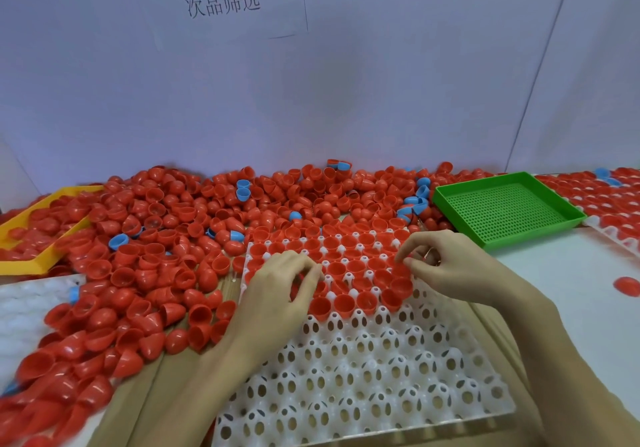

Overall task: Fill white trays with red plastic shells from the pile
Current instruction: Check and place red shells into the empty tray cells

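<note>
Scanning from largest to smallest. Sprawling pile of red plastic half-egg shells covers the far and left worktop, a few blue shells mixed in. White perforated plastic tray lies in front of me, long side running left to right; its far rows hold red shells seated mouth-up, while the near rows are bare sockets. Green mesh tray sits far right; yellow tray far left, partly buried.

My left hand hovers at the tray's left edge by the boundary row, fingers curled; I cannot tell whether this grip holds a shell. My right hand is over the filled rows, fingertips pinching a red shell's rim, a narrow grip.

Judgement: next bare sockets lie just nearer me than both hands. Pile lies left of the tray, so my left hand is nearer for fetching. Shells seat point-down, long axis vertical.
</note>
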Demonstrator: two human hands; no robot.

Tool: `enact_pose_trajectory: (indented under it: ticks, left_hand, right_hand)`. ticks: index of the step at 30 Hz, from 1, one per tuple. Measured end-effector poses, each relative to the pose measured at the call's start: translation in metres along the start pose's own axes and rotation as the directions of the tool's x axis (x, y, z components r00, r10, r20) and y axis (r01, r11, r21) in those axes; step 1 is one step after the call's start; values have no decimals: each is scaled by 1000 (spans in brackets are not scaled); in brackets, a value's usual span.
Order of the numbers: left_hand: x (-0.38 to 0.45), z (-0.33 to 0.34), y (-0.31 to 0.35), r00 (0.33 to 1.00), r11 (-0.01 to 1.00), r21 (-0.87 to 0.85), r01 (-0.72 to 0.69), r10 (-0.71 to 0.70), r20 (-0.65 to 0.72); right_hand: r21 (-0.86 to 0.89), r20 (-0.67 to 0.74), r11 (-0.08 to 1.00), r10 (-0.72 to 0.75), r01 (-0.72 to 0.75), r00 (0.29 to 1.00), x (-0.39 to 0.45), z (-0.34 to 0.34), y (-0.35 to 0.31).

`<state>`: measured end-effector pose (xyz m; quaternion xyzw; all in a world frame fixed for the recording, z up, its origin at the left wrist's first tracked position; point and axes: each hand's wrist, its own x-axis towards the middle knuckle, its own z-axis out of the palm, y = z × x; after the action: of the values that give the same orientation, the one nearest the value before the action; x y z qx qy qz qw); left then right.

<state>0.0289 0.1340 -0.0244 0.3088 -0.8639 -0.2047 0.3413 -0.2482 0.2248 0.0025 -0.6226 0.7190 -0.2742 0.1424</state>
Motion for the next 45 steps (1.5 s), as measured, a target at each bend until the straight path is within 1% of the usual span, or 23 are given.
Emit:
enact_pose_trajectory:
  ticks: [3, 5, 11, 14, 16, 19, 21, 25, 27, 30, 34, 36, 38, 41, 43, 45]
  left_hand:
    - [-3, 2, -1, 990, 981, 138, -134, 126, 71]
    - [-4, 4, -1, 977, 962, 191, -195, 173, 125]
    - [-3, 4, -2, 977, 964, 184, -195, 173, 128]
    - [-4, 4, -3, 977, 965, 180, -192, 170, 132]
    - [-4, 4, -4, 977, 966, 177, -189, 167, 132]
    - [-4, 4, -5, 982, 976, 144, -161, 143, 126]
    - [0, 1, -4, 991, 993, 54, -103, 98, 95]
    - [34, -6, -18, 1000, 997, -72, 10, -12, -24]
    - [61, -6, -33, 996, 995, -77, 60, -64, -59]
    - [107, 1, -62, 990, 989, 50, 137, -135, -44]
    - [161, 11, -95, 986, 952, 264, 155, -167, 24]
    - [181, 15, -104, 987, 921, 370, 123, -153, 52]
    - [195, 19, -107, 992, 889, 455, 55, -101, 78]
    - [212, 29, -101, 989, 873, 483, -64, -10, 148]
    - [220, 38, -98, 964, 841, 527, -123, -24, 265]
    - [223, 45, -100, 933, 802, 583, -130, -101, 347]
  right_hand:
    - [-15, -3, 1000, -13, 13, 1000, 0, 2, -1]
    - [-39, 12, 999, -13, 13, 1000, 1, 4, -2]
    - [-36, 30, 999, 8, -6, 1000, 0, 2, -2]
    - [11, 21, 1000, -13, 13, 1000, 0, 3, -4]
    - [43, 45, 999, -25, 23, 999, 0, 4, -6]
    - [34, 98, 999, -21, 18, 995, -1, 4, -7]
    - [20, 86, 999, -32, 30, 996, -2, 5, -8]
    - [66, -107, 992, -97, 104, 990, 2, 7, -14]
    - [88, -143, 990, -101, 114, 985, 3, 9, -17]
    - [46, -107, 992, -111, 117, 988, 3, 16, -18]
    - [40, -78, 993, -107, 110, 991, 5, 22, -17]
    - [56, -82, 993, -103, 108, 991, 6, 23, -16]
    - [57, -87, 992, -106, 111, 991, 7, 23, -15]
    - [55, -93, 992, -111, 116, 989, 6, 22, -15]
    - [48, -103, 992, -115, 120, 988, 6, 24, -16]
    - [30, -94, 992, -118, 122, 989, 7, 25, -17]
